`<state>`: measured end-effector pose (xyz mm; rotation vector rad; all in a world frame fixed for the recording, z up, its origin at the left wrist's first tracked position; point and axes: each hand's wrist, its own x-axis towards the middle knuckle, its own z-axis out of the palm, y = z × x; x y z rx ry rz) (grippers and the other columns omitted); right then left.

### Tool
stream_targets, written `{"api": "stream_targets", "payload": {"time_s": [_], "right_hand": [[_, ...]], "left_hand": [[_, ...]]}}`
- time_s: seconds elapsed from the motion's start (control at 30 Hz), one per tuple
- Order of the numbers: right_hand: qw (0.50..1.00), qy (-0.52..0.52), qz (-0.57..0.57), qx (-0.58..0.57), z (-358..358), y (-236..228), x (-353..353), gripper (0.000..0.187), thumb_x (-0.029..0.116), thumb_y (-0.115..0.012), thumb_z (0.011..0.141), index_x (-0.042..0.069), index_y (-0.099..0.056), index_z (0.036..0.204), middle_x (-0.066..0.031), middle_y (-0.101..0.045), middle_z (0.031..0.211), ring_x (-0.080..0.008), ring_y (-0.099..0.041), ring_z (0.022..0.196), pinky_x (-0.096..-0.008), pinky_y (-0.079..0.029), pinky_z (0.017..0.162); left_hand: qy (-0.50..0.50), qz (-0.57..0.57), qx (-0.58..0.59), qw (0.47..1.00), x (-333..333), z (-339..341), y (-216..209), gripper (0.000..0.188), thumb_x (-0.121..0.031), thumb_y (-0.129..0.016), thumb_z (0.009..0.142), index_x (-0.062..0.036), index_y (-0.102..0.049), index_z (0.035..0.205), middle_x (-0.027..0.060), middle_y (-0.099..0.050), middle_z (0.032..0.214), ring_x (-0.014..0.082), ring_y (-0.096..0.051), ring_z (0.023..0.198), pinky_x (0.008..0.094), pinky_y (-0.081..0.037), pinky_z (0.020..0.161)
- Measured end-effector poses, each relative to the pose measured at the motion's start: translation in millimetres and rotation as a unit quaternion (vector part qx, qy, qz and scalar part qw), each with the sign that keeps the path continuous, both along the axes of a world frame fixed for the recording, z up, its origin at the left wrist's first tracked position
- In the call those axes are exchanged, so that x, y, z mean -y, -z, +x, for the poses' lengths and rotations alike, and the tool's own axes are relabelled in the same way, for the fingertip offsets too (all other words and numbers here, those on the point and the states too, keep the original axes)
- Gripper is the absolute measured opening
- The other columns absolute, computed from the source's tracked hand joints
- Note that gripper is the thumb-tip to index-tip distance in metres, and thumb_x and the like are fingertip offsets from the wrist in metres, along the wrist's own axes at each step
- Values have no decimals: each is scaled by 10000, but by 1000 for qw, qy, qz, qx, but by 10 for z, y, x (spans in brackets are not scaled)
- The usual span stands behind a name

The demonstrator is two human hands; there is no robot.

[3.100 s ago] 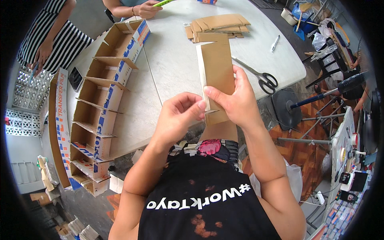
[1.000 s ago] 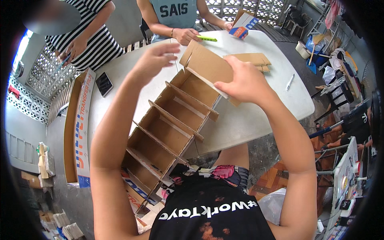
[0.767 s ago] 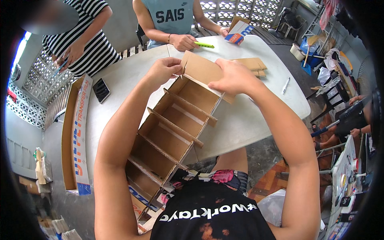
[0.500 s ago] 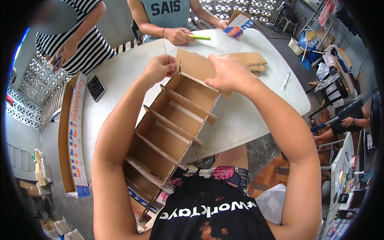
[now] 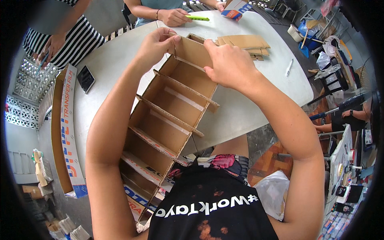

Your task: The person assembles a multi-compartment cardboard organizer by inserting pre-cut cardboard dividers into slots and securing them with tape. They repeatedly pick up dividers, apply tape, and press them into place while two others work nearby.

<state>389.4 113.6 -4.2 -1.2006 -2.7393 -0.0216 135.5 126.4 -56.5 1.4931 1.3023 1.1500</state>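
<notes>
A long brown cardboard box (image 5: 170, 124) with several crosswise dividers slants from the table down toward my lap. Its dividers stick out past the side walls, and some lower ones bear printing. At the far end stands a cardboard divider (image 5: 192, 52), seated at least partly between the walls. My left hand (image 5: 160, 44) pinches its left end between thumb and fingers. Closed over the right end is my right hand (image 5: 228, 62), thumb on the near face and fingers behind, partly hidden.
Beyond my right hand lies a stack of cardboard strips (image 5: 244, 42), with a pen (image 5: 289, 67) farther right. A phone (image 5: 85, 79) and a long printed carton (image 5: 69, 132) are at left. Across the white table (image 5: 256, 108), one person holds a green cutter (image 5: 198, 18); another wears stripes.
The far divider has gone lower and more upright between the box walls, both hands still on it. My view has shifted, and the far co-worker appears higher in the picture.
</notes>
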Motion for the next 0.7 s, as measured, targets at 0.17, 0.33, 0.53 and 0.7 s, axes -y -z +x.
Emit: {"api": "stream_targets", "payload": {"time_s": [0.17,0.33,0.53,0.7], "right_hand": [[1000,-7,20,12,-59,56,11,422,247,-733,843,56,-513,1147,-191,-707,818,-402,-712,828,-508,-570,699],[999,-25,44,3,-101,137,-25,391,231,-723,850,58,-503,1123,-185,-705,795,-405,-712,807,-503,-570,679],[999,-33,29,14,-111,237,-67,381,245,-701,879,55,-507,1145,-197,-711,837,-390,-713,832,-477,-573,700],[972,-67,88,-209,111,263,-146,373,322,-688,919,36,-594,1140,-139,-705,826,-294,-711,804,-383,-564,718]], "left_hand": [[35,27,-43,998,-16,-112,55,160,-155,-567,1036,-14,-534,1102,120,-667,1134,135,-624,1020,316,-505,969],[1,90,-36,995,36,-74,101,165,-143,-622,1005,-15,-666,1100,-14,-613,845,79,-517,739,248,-457,705],[-7,22,-140,990,54,-94,67,198,-106,-574,1022,-31,-700,1155,-1,-682,1004,90,-602,928,272,-522,847],[-6,40,-107,993,50,-145,125,170,-90,-596,1005,-32,-706,1121,-19,-635,903,85,-558,833,261,-493,783]]}}
